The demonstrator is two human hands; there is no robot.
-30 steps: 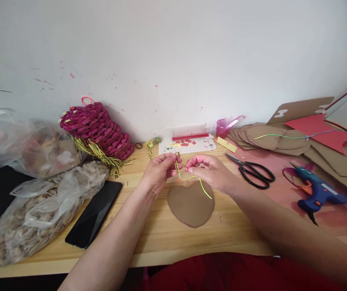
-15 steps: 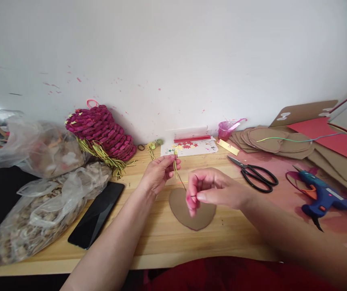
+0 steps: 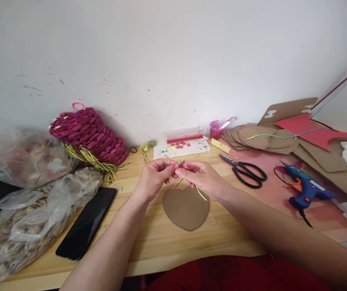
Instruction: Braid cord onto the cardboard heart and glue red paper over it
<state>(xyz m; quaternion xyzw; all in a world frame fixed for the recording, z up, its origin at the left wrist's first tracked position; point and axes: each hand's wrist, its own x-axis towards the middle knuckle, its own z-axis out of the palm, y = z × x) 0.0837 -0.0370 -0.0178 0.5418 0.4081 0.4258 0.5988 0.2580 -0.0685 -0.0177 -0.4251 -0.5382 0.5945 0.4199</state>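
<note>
Fingertips meet above the table, where my left hand (image 3: 156,176) and my right hand (image 3: 199,176) both pinch a yellow-green cord (image 3: 202,194). One end of the cord hangs below my right fingers, and a small loop or knot shows above the fingertips. The part between the fingers is hidden. Beneath the hands a brown cardboard heart (image 3: 186,210) lies flat on the wooden table (image 3: 149,242). Beyond them a white sheet (image 3: 158,152) carries small red, yellow and green stars (image 3: 183,145).
Black scissors (image 3: 247,171), a blue glue gun (image 3: 309,188) and stacked cardboard hearts (image 3: 255,137) lie to the right. A pink cup (image 3: 217,129) stands at the wall. Leftward are a phone (image 3: 87,222), plastic bags (image 3: 46,218) and a bundle of magenta braided pieces (image 3: 91,135).
My right hand has moved up and left to meet my left hand at the cord. The cord, stretched between the hands before, is now gathered at the fingertips. The view has shifted slightly.
</note>
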